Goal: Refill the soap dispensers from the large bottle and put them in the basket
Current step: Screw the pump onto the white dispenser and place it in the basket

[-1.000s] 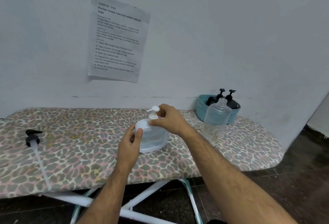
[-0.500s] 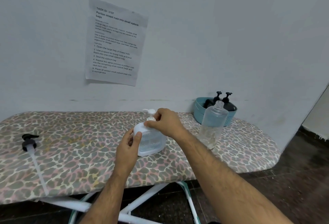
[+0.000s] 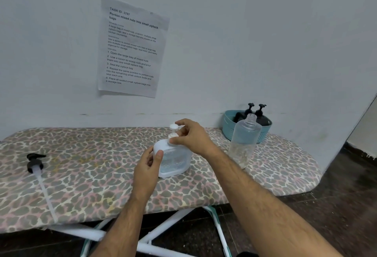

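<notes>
Soap dispenser [image 3: 174, 159] stands upright between left hand [image 3: 147, 167] and right hand [image 3: 191, 136].

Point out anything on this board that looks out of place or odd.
A black pump head with its long dip tube lies loose at the board's left end, far from the tall clear bottle, which stands uncapped. The wall sheet describes portioning nuts, not soap. No spill shows.
</notes>
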